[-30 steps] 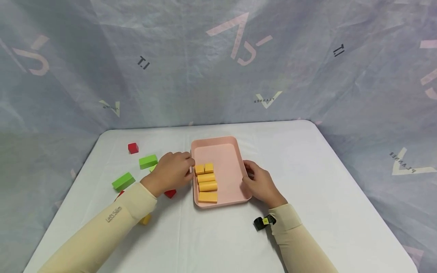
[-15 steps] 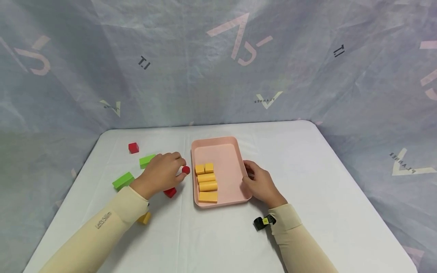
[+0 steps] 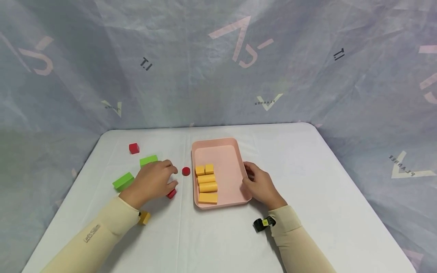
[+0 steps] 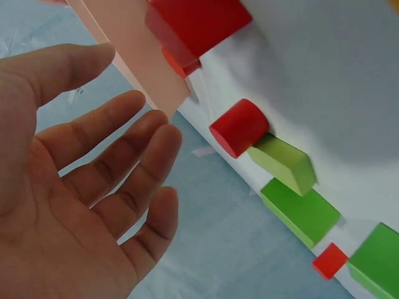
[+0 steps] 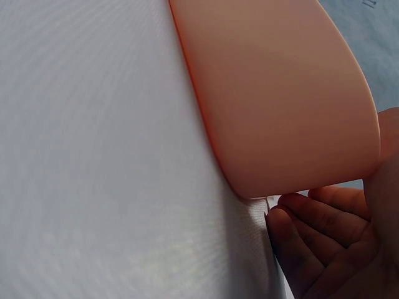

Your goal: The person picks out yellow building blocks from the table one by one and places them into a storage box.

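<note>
My left hand (image 3: 150, 182) hovers over the left part of the table, thumb and fingers spread and slightly bent, holding nothing. Just right of its fingertips a red round block (image 3: 186, 171) stands beside the pink tray (image 3: 227, 151). A red block (image 3: 172, 193) shows below the thumb. In the left wrist view, a red cylinder (image 4: 240, 128) touches a light green block (image 4: 283, 163). My right hand (image 3: 261, 184) holds the tray's right side, thumb at the rim and fingers against the outside. In the tray lie yellow cubes (image 3: 209, 169), yellow cylinders (image 3: 208, 187) and a flat yellow block (image 3: 208, 198).
Two green blocks (image 3: 123, 182) and a red cube (image 3: 134, 148) lie farther left on the white table (image 3: 314, 174). A yellow block (image 3: 145, 217) sits by the left wrist. Grey printed cloth (image 3: 191, 76) hangs behind the table.
My left hand has let go of the red round block beside the tray and drawn back to the left. The right hand stays at the tray's side.
</note>
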`<move>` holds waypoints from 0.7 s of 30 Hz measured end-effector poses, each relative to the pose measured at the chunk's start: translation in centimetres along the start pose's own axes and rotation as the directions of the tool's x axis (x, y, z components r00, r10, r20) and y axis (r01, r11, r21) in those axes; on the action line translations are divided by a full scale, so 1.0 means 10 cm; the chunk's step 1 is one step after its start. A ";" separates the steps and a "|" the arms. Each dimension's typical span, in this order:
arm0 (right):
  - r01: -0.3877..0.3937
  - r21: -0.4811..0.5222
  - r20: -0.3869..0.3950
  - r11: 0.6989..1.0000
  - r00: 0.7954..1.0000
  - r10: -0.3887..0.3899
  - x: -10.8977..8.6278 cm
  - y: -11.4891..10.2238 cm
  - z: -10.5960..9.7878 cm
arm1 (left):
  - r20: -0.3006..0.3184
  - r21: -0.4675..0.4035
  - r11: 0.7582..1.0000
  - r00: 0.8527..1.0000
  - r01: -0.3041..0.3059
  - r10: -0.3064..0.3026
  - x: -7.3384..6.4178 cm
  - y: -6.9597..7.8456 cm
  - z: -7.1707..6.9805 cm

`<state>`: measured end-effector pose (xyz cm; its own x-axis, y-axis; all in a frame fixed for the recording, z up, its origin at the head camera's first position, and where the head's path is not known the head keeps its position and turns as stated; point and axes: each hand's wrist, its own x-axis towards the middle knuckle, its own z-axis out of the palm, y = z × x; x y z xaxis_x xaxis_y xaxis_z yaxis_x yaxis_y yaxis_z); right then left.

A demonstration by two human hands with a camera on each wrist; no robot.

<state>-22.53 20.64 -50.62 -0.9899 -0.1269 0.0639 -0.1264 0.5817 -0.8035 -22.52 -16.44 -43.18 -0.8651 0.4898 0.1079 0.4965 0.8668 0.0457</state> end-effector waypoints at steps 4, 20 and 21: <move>0.004 -0.006 -0.005 1.000 1.000 -0.004 0.00 0.00 -0.01 | -0.012 -0.001 1.000 1.000 -0.007 0.007 -0.07 -0.01 0.01; -0.020 0.020 -0.003 1.000 1.000 0.020 0.00 -0.01 0.02 | 0.001 0.032 0.999 0.999 0.039 -0.039 -0.39 0.01 -0.02; -0.021 0.018 -0.005 1.000 1.000 0.021 0.00 -0.01 0.02 | -0.003 0.035 0.999 0.999 0.034 -0.034 -0.41 0.02 -0.02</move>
<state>-22.54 20.42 -50.63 -0.9926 -0.1104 0.0503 -0.1046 0.5693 -0.8155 -18.90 -18.33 -43.40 -0.8813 0.4596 0.1097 0.4638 0.8858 0.0145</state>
